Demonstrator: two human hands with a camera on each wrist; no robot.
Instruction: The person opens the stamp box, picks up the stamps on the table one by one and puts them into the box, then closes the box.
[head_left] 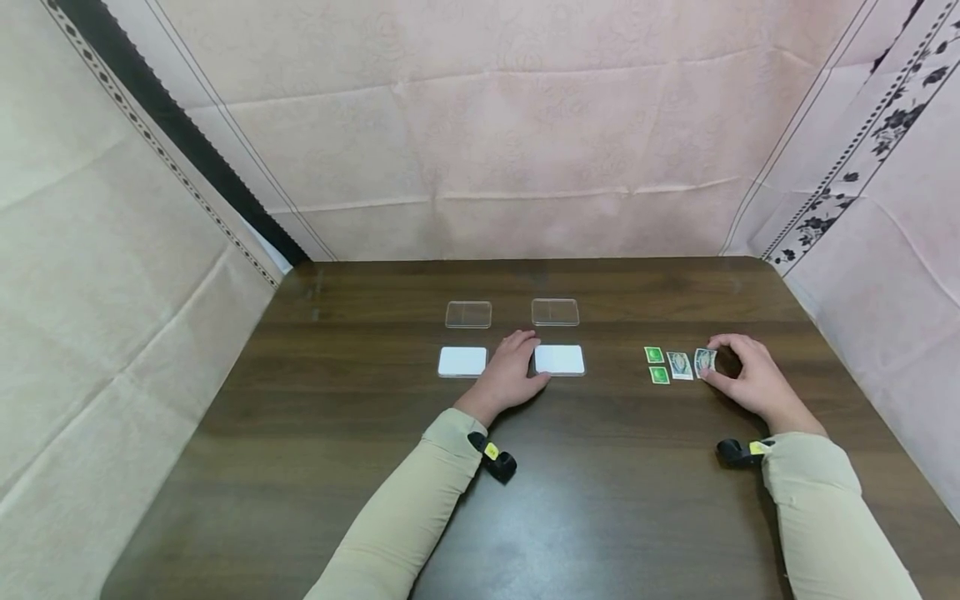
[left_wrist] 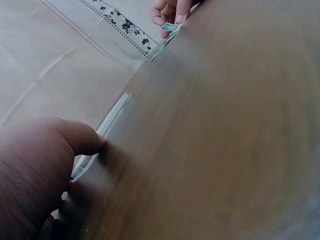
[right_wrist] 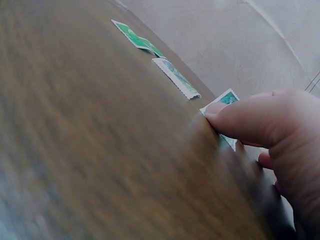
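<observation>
My right hand [head_left: 746,379] pinches a blue-green postage stamp [right_wrist: 230,97] between thumb and fingers; in the right wrist view the stamp is tilted and bent under the thumb. Left of it lies a similar stamp [head_left: 680,366], then two smaller green stamps [head_left: 654,355], one in front of the other. My left hand [head_left: 510,375] holds the left end of a flat white case [head_left: 559,359], thumb at its near corner and fingers at its far corner. The left wrist view shows the thumb against the case's clear edge [left_wrist: 117,112]. A second white case [head_left: 462,362] lies left of that hand.
Two clear plastic lids [head_left: 468,314] lie behind the white cases on the brown wooden table [head_left: 600,500]. Pale cloth [head_left: 480,125] hangs behind the table and along both sides. Each wrist wears a black band with a camera [head_left: 501,467].
</observation>
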